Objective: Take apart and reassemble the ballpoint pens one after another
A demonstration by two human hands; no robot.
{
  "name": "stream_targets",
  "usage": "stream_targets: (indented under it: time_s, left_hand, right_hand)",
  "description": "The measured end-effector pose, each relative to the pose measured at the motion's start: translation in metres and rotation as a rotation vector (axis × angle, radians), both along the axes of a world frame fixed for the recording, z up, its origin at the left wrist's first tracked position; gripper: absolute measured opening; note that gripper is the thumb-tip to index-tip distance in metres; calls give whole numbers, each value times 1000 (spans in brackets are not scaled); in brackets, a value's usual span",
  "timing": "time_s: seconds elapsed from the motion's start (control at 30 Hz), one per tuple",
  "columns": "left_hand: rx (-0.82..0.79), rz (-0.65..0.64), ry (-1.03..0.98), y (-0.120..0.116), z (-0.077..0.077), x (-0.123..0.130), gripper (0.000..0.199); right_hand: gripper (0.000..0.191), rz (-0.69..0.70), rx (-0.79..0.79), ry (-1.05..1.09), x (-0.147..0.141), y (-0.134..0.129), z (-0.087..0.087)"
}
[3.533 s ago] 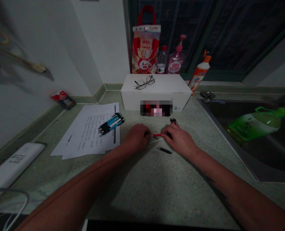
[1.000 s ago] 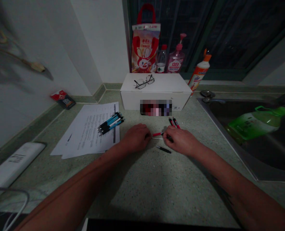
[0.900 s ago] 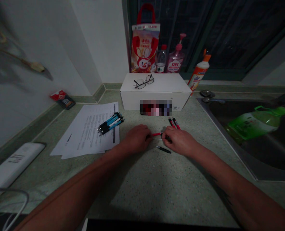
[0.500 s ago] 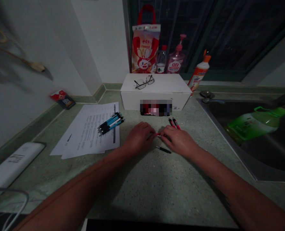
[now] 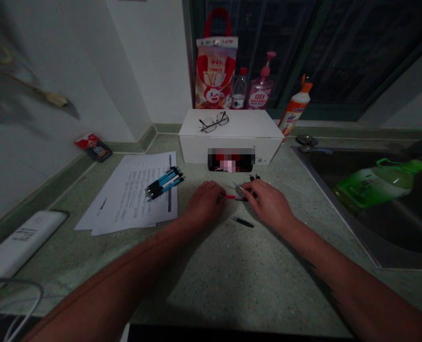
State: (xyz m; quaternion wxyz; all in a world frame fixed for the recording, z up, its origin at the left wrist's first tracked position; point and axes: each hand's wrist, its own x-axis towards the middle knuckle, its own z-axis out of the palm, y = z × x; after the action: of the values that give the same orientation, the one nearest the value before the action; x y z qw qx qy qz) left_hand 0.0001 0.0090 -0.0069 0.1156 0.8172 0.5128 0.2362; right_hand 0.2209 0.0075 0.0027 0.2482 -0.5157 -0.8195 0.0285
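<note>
My left hand (image 5: 206,200) is closed, its fingertips pinching a slim red pen barrel (image 5: 230,196) that points right. The barrel's far end, grey and dark, reaches close to the fingers of my right hand (image 5: 270,202). My right thumb and forefinger are closed on a thin silvery pen part (image 5: 237,185), its tip angled up and left. On the counter just below and between the hands lies a short black pen section (image 5: 242,221). Behind my right fingers, the black ends of two pens (image 5: 254,177) show; the rest of them is covered.
Several blue and black pens (image 5: 164,183) lie on printed sheets (image 5: 125,204) at left. A white box (image 5: 228,124) bearing glasses (image 5: 214,122) stands behind, a phone (image 5: 228,166) leaning on its front. The sink (image 5: 368,242) with a green bottle (image 5: 378,183) is at right.
My hands have moved slightly apart. More of the red barrel shows at my left hand, and a thin silvery part now sticks out of my right fingers, which cover more of the two pens.
</note>
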Motion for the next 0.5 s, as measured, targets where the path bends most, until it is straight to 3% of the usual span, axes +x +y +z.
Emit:
stream_targets:
  time_s: [0.27, 0.5]
  left_hand:
    - [-26, 114, -303, 2, -4, 1, 8]
    - [-66, 75, -215, 1, -5, 0, 8]
  right_hand:
    - [27, 13, 36, -22, 2, 0, -4]
    - [25, 44, 42, -17, 2, 0, -2]
